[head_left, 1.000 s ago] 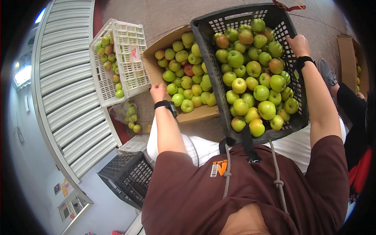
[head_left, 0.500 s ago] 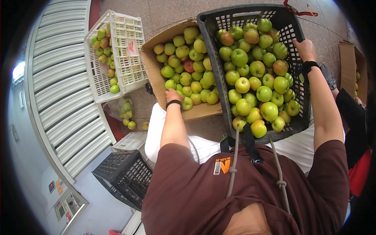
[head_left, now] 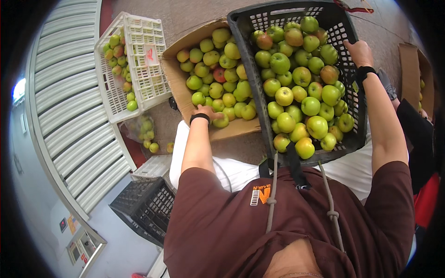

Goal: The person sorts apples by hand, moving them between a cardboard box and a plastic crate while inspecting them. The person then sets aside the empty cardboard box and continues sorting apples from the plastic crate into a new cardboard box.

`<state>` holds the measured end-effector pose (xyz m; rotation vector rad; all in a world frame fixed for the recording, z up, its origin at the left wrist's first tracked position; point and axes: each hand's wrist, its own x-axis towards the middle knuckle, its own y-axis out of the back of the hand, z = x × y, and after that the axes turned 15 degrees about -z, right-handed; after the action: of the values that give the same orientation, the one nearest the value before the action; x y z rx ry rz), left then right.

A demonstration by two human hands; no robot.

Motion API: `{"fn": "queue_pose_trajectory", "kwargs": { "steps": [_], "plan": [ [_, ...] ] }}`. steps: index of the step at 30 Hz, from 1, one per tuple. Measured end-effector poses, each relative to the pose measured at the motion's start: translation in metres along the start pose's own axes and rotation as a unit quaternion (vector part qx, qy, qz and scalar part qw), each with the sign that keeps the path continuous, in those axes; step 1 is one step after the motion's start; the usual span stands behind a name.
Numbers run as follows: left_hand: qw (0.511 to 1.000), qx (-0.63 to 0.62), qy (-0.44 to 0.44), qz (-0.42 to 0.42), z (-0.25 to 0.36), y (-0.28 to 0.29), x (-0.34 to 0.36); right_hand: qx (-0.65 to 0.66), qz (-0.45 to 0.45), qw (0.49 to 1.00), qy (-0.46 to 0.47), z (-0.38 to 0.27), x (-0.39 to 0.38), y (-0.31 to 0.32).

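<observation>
Crate (head_left: 247, 69), its bottom hidden by piled apples (head_left: 310, 106)

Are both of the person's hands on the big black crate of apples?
No, the right hand is on the black crate, but the left hand is at the cardboard box.

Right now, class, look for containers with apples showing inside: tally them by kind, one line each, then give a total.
Black crate: 1
White crate: 1
Boxes: 2
Bag: 1
Total: 5
</observation>
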<state>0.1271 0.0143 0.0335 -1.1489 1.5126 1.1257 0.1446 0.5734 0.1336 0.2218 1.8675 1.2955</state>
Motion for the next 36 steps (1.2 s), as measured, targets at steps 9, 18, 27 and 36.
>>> {"fn": "queue_pose_trajectory", "kwargs": {
  "steps": [9, 18, 27, 36],
  "plan": [
    [0.998, 0.056, 0.012, -0.037, 0.027, -0.019, 0.014, 0.019, -0.003, 0.999, -0.037, -0.006, -0.009, 0.003],
    [0.982, -0.177, -0.024, -0.068, 0.021, -0.006, 0.000, 0.042, -0.005, 0.999, -0.033, -0.014, -0.023, 0.012],
    [0.427, -0.761, -0.488, -0.007, 0.013, 0.052, -0.105, 0.057, -0.006, 0.998, -0.040, -0.006, -0.018, 0.007],
    [0.293, -0.663, -0.662, -0.193, 0.186, 0.085, -0.218, 0.068, -0.002, 0.997, -0.029, -0.006, -0.023, 0.009]
  ]
}}
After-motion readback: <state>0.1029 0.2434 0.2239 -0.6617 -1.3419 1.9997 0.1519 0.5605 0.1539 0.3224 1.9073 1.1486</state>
